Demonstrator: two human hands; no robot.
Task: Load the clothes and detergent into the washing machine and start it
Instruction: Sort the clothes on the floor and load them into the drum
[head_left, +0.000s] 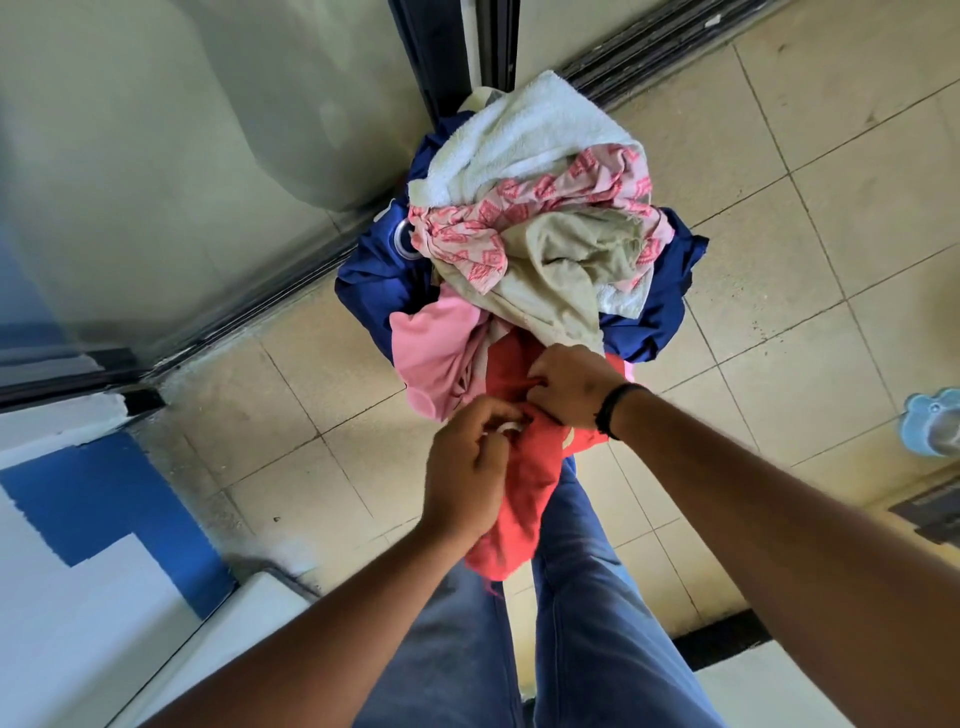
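A heap of clothes (524, 228) stands on the tiled floor in front of me: a white towel, a pink-patterned cloth, a beige piece, a pink garment and dark blue fabric underneath. A red garment (524, 483) hangs off the near side of the heap. My left hand (467, 467) pinches its near edge, fingers curled, with a small white thing showing between them. My right hand (569, 387), a dark band on its wrist, grips the same red garment higher up. No washing machine can be made out for certain.
A glass sliding door with a dark track (249, 317) runs along the left and behind the heap. A white and blue surface (78, 519) fills the lower left. A light blue object (935, 423) sits at the right edge. My blue-trousered legs (571, 597) stand below.
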